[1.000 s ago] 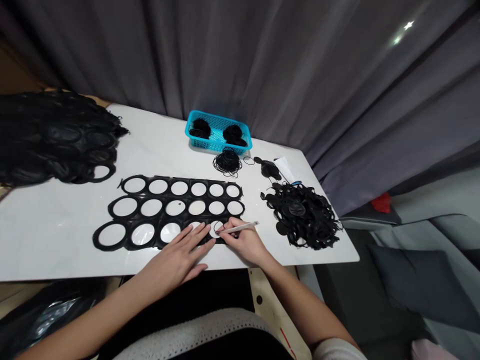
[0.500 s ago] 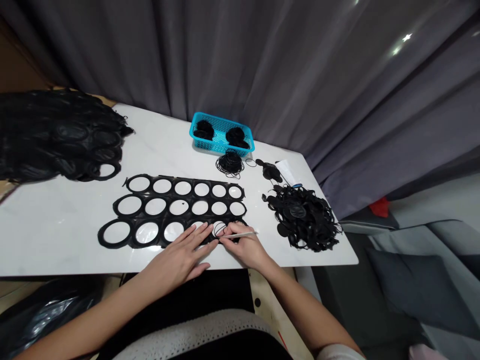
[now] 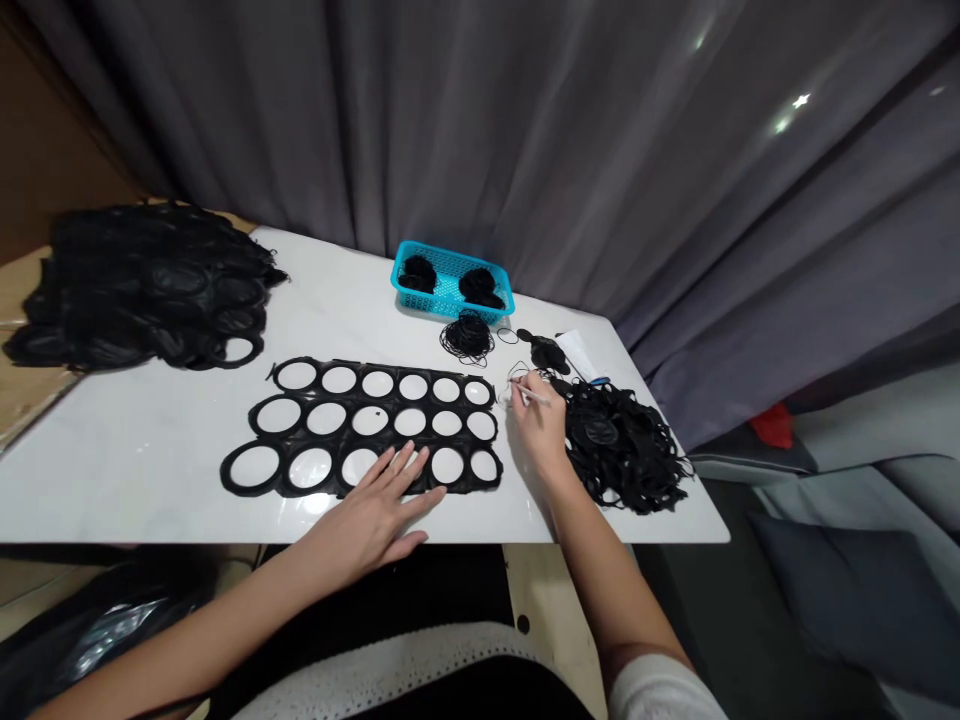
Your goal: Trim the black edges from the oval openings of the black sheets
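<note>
My left hand [image 3: 381, 505] lies spread on the lower edge of a black rubbery sheet [image 3: 391, 402] with three rows of round holes, covering part of its bottom row. To the right of the sheet, my right hand [image 3: 541, 420] pinches a thin pale stick-like tool [image 3: 534, 392]; whether it is a pick or tweezers I cannot tell. A thin black loop [image 3: 518, 369] shows by the tool's tip. Just right of that hand lies a heap of black ring-shaped scraps [image 3: 626, 445].
A blue basket [image 3: 453, 292] at the back holds black ring bundles, with another bundle of thin rings [image 3: 468, 338] before it. Black discs [image 3: 546, 352] and a white strip [image 3: 579, 352] lie at the back right. A tall stack of black sheets [image 3: 150, 285] stands on the left.
My right hand has moved from the sheet's bottom row up and right, off the sheet, with the tool and a thin loop. My left hand stays on the sheet; the view has shifted slightly.
</note>
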The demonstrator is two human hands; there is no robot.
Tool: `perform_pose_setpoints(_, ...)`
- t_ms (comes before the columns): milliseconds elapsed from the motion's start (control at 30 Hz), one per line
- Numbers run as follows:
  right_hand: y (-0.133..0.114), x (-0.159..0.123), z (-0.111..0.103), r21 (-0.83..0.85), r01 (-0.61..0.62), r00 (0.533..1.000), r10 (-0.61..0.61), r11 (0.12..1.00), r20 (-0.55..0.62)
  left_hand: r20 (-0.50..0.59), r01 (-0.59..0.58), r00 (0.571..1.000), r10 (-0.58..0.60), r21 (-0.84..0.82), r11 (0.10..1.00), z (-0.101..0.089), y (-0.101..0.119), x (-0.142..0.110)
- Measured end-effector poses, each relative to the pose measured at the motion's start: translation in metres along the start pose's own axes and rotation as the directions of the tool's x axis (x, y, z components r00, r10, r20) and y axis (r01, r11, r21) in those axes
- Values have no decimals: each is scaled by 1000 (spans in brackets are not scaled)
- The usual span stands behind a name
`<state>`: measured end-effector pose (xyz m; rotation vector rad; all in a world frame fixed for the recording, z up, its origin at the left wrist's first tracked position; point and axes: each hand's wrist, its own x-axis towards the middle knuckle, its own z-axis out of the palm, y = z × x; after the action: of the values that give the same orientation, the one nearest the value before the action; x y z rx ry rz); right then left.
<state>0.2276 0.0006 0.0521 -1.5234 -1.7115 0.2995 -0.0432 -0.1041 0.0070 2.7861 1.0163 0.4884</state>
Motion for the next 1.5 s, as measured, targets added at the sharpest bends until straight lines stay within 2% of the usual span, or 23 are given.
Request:
perform_pose_setpoints(67, -13, 1, 5, 155, -78, 985, 53, 985, 164, -5, 2, 1000, -2, 7, 1000, -5, 0, -4)
perform_pose_setpoints(100, -22, -4, 9, 220, -118, 963, 57, 968, 264, -13, 14, 1000, -14, 17, 1000, -8, 0, -7)
perform_pose_setpoints(200, -47, -29, 22, 349, -194, 866, -7, 917, 499, -44, 51, 998, -49, 61, 997, -15, -4, -21)
perform_pose_setpoints(300, -62, -53, 30, 389, -237, 783, -62, 890, 619, -43, 48, 998, -44, 98, 994, -17, -7, -35)
perform_pose_setpoints(367, -66, -63, 32, 376, -264, 752, -55, 888, 657, -37, 54, 998, -50, 107, 993, -16, -8, -41)
perform_pose_setpoints(533, -65, -72, 34, 361, -229, 744, -76, 904, 663, -31, 70, 997, -68, 73, 995, -11, -8, -46)
perform_pose_setpoints(800, -65, -77, 37, 349, -115, 766, -140, 930, 627, -34, 71, 997, -69, 42, 997, -9, -9, -47)
perform_pose_setpoints(1133, -63, -80, 38, 359, -50, 796, -179, 932, 578, -29, 70, 997, -68, 64, 995, -9, -8, -47)
perform_pose_setpoints(1200, -61, -85, 39, 362, 31, 800, -240, 932, 549, -37, 69, 997, -66, 70, 995, -9, -8, -47)
perform_pose_setpoints(1267, -58, -93, 41, 347, 186, 785, -352, 919, 511, -59, 68, 996, -64, 72, 995, -9, -9, -47)
perform_pose_setpoints(1400, -51, -95, 45, 192, 543, 656, -556, 818, 511, -89, 60, 995, -53, 68, 996, -10, -11, -47)
perform_pose_setpoints(1433, -48, -88, 45, 149, 581, 653, -568, 800, 501, -85, 55, 995, -49, 71, 996, -10, -11, -46)
perform_pose_setpoints(1467, -45, -76, 45, 105, 584, 686, -558, 805, 466, -78, 52, 996, -46, 75, 996, -11, -11, -46)
perform_pose_setpoints(1500, -41, -62, 44, 67, 554, 744, -530, 830, 407, -72, 51, 996, -45, 79, 996, -11, -11, -46)
